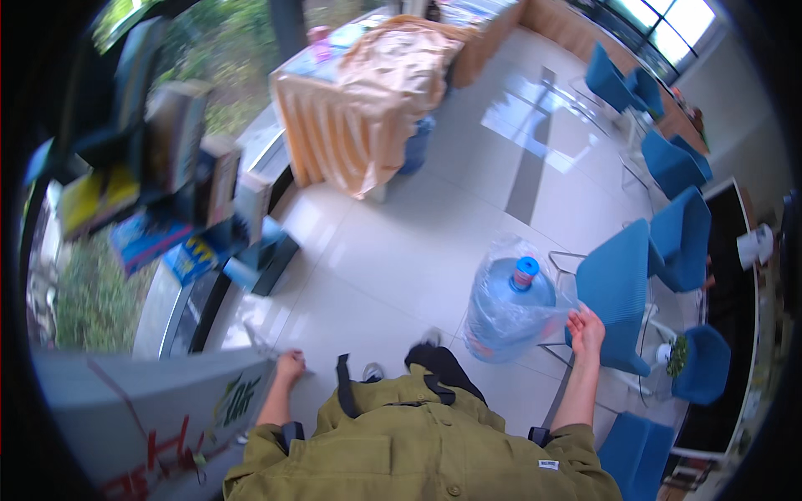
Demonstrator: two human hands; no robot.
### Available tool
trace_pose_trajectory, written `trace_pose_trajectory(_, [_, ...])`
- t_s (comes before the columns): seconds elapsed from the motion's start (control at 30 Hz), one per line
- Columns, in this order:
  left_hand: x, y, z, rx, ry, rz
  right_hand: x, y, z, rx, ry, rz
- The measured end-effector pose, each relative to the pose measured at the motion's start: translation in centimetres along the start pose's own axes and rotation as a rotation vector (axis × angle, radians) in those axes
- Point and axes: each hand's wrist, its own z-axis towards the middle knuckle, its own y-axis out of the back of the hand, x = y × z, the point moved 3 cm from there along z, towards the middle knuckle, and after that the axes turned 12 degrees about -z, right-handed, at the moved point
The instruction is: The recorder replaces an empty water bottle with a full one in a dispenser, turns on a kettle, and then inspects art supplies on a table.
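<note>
My right hand (586, 330) pinches the edge of a clear plastic bag (495, 250) and draws it out to the right. Inside the bag a large blue water-cooler bottle (501, 313) stands upright on the floor, its neck topped by a blue cap (527, 266). My left hand (291, 366) is low on the left with its fingers curled, beside the edge of a grey board (81, 401) that bears writing. Blur hides whether anything is between the left fingers.
Blue chairs (614, 288) line the right side, the nearest close by my right hand. A stepped book rack (263, 266) stands at the left by the windows. Ahead is a table draped in peach cloth (338, 125), with another blue bottle (415, 147) beside it. Pale tiles (376, 250) cover the floor.
</note>
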Motion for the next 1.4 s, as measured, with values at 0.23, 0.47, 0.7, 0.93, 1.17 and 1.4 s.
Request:
trace_pose_trajectory(0.23, [-30.5,-9.1,11.2,-0.044,-0.265,-0.328,5.4,-5.3,16.5,0.067,-0.045,-0.109])
trace_pose_trajectory(0.47, [-25.9,-19.6,12.6,0.279,0.156,0.1,8.8,-19.7,34.8,0.141,-0.235,-0.126])
trace_pose_trajectory(0.7, [-25.7,-25.0,18.4,0.287,0.168,0.171,11.3,-41.6,51.6,0.193,-0.346,-0.086])
trace_pose_trajectory(0.93, [-51.6,-32.5,26.8,0.021,0.375,-0.212,16.3,-62.0,62.5,0.371,-0.384,-0.029])
trace_pose_trajectory(1.17, [-66.7,-35.3,28.9,-0.024,0.38,-0.428,11.2,-74.8,68.4,0.479,-0.644,-0.005])
trace_pose_trajectory(1.4, [-69.3,-40.4,26.4,-0.19,0.616,-0.212,9.0,-82.4,69.4,0.95,-0.672,-0.425])
